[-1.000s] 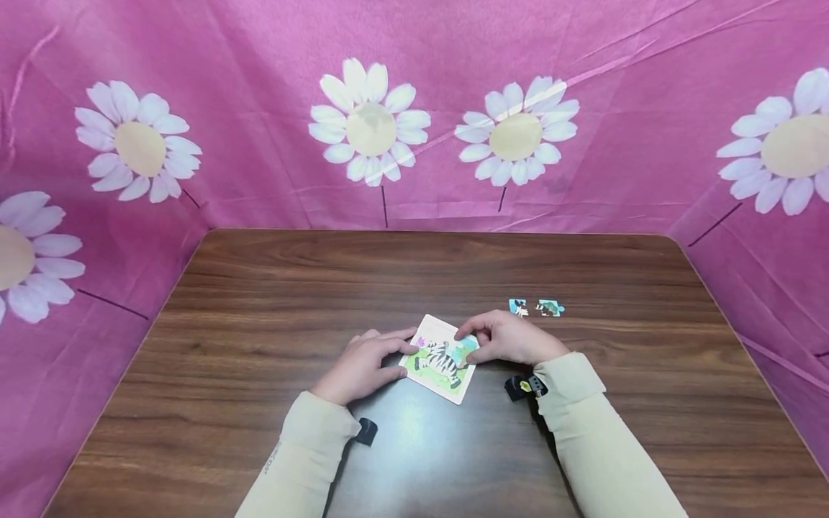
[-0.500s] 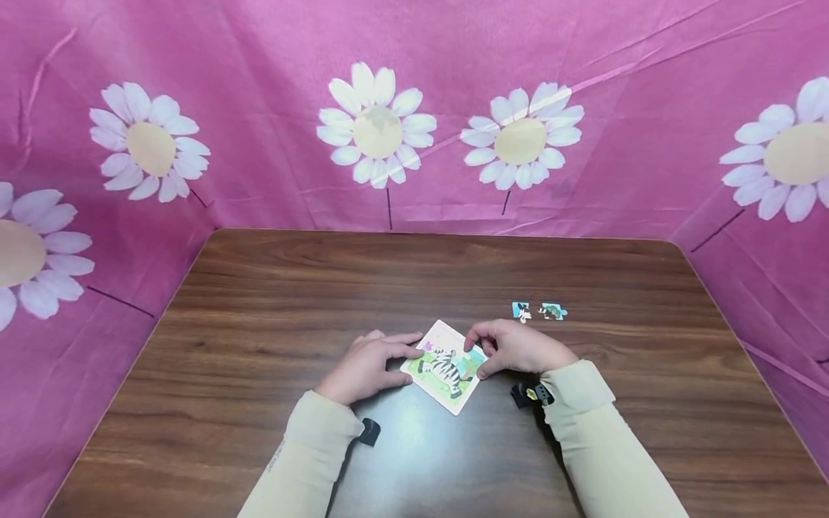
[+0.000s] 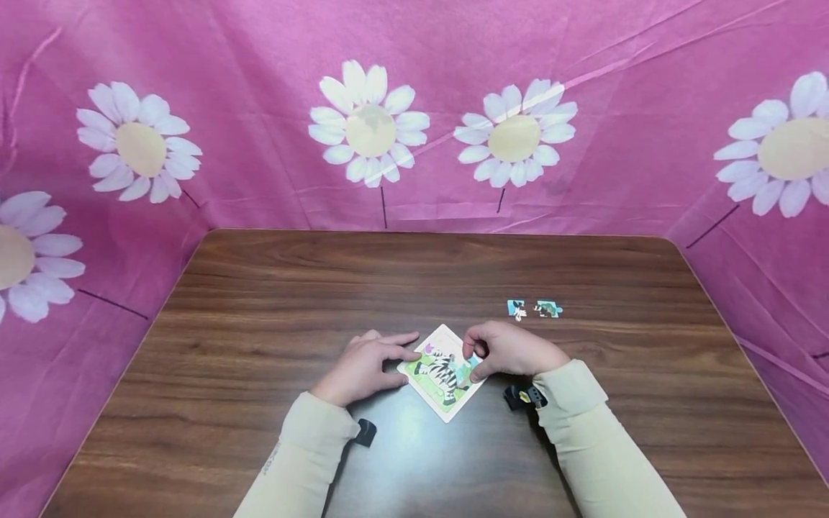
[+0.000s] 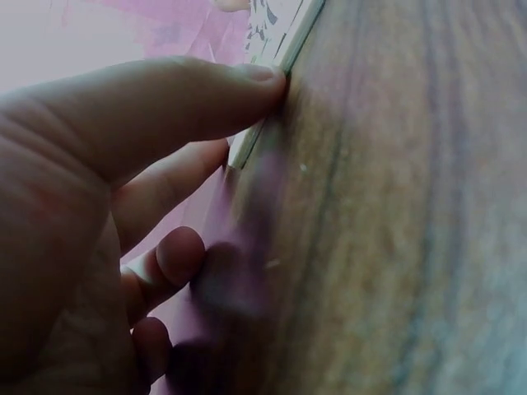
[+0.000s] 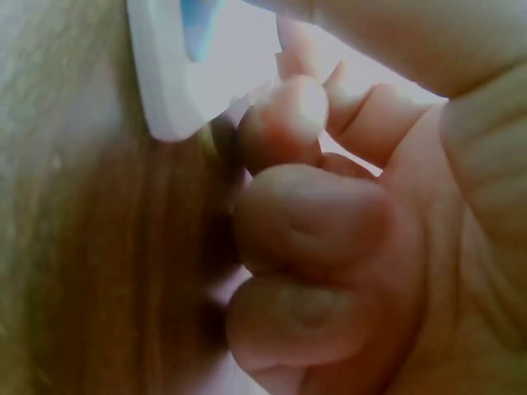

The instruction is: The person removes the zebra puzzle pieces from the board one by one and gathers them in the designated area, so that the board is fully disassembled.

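In the head view a square puzzle board [image 3: 447, 412] with a zebra picture lies on the table, turned like a diamond. My left hand [image 3: 363, 368] holds its left corner between thumb and index finger. The left wrist view shows the thumb [image 4: 198, 95] pressed to the board's edge [image 4: 300, 37]. At the right corner, my right hand [image 3: 518, 350] pinches a light-blue puzzle piece [image 3: 470, 365] over the picture, index finger and thumb on either side. In the right wrist view the board's pale corner [image 5: 169, 115] shows beside the curled fingers, while the piece is mostly hidden.
Two loose puzzle pieces lie beyond the right hand, a small blue one [image 3: 516, 309] and a blue-green one [image 3: 548, 309]. The brown wooden table [image 3: 291, 288] ends at a pink cloth [image 3: 272, 144] with printed daisies at the back and sides.
The puzzle board has turned clockwise and slid slightly towards me. My right hand has moved a little nearer with it, still at its right corner. The left hand stays at the left corner.
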Available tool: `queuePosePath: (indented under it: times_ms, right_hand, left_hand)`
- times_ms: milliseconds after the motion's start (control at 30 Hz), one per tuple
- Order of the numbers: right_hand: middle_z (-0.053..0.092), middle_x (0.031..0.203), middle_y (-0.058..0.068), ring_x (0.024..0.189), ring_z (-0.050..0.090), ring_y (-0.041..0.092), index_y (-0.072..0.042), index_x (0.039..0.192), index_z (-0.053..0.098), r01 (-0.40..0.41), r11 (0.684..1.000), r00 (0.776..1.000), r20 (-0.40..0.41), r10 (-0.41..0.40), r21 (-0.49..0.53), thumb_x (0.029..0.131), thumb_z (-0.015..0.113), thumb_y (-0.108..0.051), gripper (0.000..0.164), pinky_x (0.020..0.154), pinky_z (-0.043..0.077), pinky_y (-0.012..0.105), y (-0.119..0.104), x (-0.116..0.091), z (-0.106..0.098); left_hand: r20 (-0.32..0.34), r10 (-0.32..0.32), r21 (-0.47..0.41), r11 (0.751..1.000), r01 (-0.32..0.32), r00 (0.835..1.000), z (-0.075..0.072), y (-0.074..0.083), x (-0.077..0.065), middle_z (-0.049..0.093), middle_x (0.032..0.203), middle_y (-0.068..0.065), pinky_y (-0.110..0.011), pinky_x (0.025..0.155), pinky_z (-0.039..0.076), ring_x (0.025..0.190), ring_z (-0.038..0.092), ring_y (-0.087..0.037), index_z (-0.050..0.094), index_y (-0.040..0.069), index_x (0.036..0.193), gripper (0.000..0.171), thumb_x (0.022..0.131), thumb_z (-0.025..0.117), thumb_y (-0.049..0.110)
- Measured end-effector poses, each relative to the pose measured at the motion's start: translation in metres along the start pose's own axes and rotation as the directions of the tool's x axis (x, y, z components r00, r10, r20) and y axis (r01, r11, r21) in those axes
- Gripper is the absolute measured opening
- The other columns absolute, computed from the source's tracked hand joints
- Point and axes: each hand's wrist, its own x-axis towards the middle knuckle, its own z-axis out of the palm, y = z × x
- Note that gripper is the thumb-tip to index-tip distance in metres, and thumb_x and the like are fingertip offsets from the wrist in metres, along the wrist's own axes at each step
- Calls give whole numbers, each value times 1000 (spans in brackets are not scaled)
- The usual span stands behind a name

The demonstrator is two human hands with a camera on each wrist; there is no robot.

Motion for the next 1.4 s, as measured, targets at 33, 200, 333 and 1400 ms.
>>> queuePosePath:
  times_ms: [33,200,333,1400]
  right_hand:
    - [51,75,-4,71,48,10,-13,81,61,7,1000,1000,-2,-7,3,68,86,-5,29,66,39,25,0,0,0]
    - [54,75,-7,71,51,11,-13,79,60,39,999,999,-26,-38,27,69,84,-6,28,66,43,26,3,-3,1]
    - [56,72,-9,68,53,10,-15,81,63,43,998,999,-18,-42,56,73,83,-6,23,63,45,27,7,-5,0]
    - [57,73,-8,70,54,10,-12,91,71,39,999,986,-162,-34,26,78,70,1,18,64,46,25,-11,0,-4]
  left_hand:
    - [-1,-1,0,1000,1,1000,0,0,0,55,146,12,-38,89,35,87,47,-9,74,26,123,41,82,81,26]
    - [-7,8,2,1000,-8,1000,1,0,0,55,145,11,-40,89,36,89,49,-10,74,26,122,41,81,80,26]
    - [1,9,-3,1000,-9,1000,3,-1,-2,55,145,11,-40,89,36,89,49,-10,74,26,122,42,80,80,25]
    - [11,-33,8,999,33,999,1,-5,6,53,147,15,-39,93,35,98,52,-12,74,29,121,42,80,82,28]
